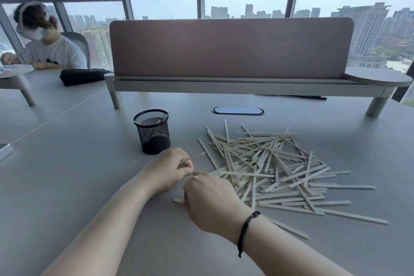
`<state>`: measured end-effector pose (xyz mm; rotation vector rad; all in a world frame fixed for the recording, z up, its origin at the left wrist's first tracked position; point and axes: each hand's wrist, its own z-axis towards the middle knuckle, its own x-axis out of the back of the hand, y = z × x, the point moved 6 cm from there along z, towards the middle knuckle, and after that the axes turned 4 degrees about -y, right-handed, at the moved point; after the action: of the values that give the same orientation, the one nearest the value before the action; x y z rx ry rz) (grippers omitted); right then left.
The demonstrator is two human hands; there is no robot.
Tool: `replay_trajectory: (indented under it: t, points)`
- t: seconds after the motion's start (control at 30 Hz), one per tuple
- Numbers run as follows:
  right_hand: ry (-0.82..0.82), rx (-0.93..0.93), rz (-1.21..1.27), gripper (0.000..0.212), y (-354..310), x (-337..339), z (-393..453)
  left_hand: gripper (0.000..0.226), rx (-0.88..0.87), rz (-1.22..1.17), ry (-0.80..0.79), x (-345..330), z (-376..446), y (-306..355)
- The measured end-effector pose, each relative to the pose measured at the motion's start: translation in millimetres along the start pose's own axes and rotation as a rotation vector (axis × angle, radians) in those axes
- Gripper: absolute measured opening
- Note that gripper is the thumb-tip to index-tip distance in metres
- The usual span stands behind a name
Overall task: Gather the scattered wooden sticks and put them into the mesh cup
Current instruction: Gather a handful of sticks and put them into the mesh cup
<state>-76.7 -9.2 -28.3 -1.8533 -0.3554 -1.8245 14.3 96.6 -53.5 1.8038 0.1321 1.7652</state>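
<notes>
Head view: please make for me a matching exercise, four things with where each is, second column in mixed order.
Things:
1. mesh cup
2. pile of wooden sticks
3. black bag
4. wrist cord

Places:
A. on the right arm
B. far left, beside the desk divider
C. right of the cup
D. just beyond the left hand

Pairs: 1-D, 2-C, 3-B, 4-A

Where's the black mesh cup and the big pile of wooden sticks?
black mesh cup point(154, 136): head view, front wall.
pile of pale wooden sticks point(275, 168): head view, middle of the heap.
</notes>
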Motion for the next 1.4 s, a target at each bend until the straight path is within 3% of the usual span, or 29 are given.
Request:
replay_trajectory:
  t: [0.3,0.47,0.53,0.67,0.83,0.97,1.03,1.1,1.2,1.4]
  points:
    - [0.007,0.118,-0.092,0.017,-12,-12,-4,0.005,-0.025,0.024,0.372,18,-8,12]
    - [0.129,0.131,0.158,0.012,2,-2,3,0.031,0.072,-0.314,0.442,15,-10,7]
    - [0.181,0.072,0.270,0.012,17,9,5,0.041,0.098,-0.348,0.457,16,-11,5]
    - [0.287,-0.122,0.322,0.012,71,21,10,0.058,0.082,-0.327,0.429,14,-10,2]
    - [0.409,-0.403,0.331,0.017,134,18,7,0.050,-0.013,-0.274,0.351,6,-8,11]
    - [0.325,-0.430,0.242,0.059,141,12,7,0.047,-0.042,-0.195,0.224,-6,-5,14]
    - [0.237,-0.475,0.147,0.082,141,8,6,0.061,-0.020,-0.117,0.130,-11,-6,17]
    - [0.172,-0.519,0.083,0.091,142,3,3,0.080,-0.016,0.005,0.046,-14,-9,25]
    - [0.093,-0.533,0.080,0.089,142,-7,4,0.093,-0.009,0.131,-0.015,-21,-10,37]
    - [0.184,-0.491,0.110,0.054,138,-4,4,0.070,-0.007,0.036,-0.047,-24,-9,42]
